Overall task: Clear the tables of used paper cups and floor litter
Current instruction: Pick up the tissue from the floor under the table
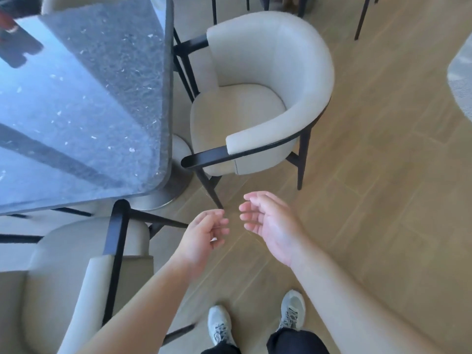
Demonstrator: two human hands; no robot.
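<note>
- A dark speckled stone table [84, 103] is filling the upper left of the head view, its glossy top reflecting pale blue light and a few dark bars; its rounded corner is pointing toward the person.
- A dark object with a reddish band [10, 24] is lying at the far left edge of that top (too blurred to name).
- No paper cup and no litter is showing anywhere, neither on the table nor on the floor.
- A cream tub chair with a black frame [265, 83] is standing just beside the table's right edge, its seat turned toward the table.
- A second cream chair [74, 277] is sitting at the table's near edge, lower left, its black armrest tucked just under the corner.
- The table's round metal pedestal base [163, 198] is resting on the floor between the two chairs.
- The light wood-look plank floor [370, 200] is running across the right half of the view; thin black legs of other furniture are standing at the top edge.
- The left hand [201, 236] and the right hand [270, 226] are hovering near each other above the floor, both loosely curled, fingers relaxed, holding nothing and not touching.
- Two grey lace-up sneakers [292, 310] below dark trouser hems are standing on the planks at the bottom.
</note>
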